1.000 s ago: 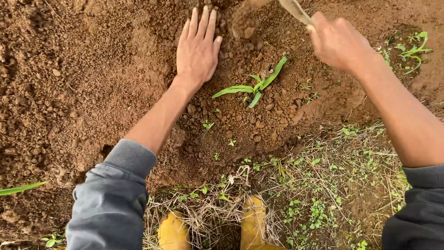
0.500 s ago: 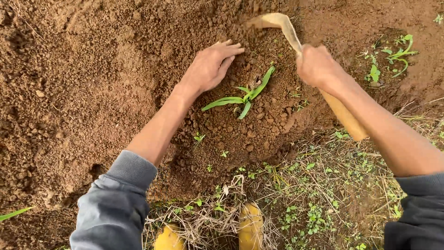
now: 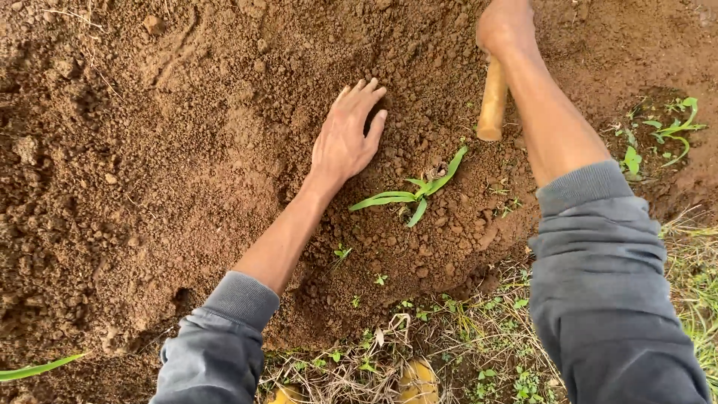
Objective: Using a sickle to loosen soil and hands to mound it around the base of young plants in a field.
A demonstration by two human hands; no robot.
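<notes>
The left hand (image 3: 346,138) lies flat and open on loose brown soil (image 3: 149,150), fingers together. Just right of it sprouts 1 small green seedling (image 3: 415,193). Farther right, the right hand (image 3: 505,26) grips a wooden handle (image 3: 493,108) pointing down.

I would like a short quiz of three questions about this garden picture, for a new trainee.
1. True or false: the left hand lies flat on the soil, fingers spread.
2. What does the right hand hold? A) wooden handle B) watering can C) rope
3. Fill in: the seedling with long green leaves grows between the left hand and the ____ sleeve.

Key: 1 true; 2 A, the wooden handle; 3 grey.
</notes>
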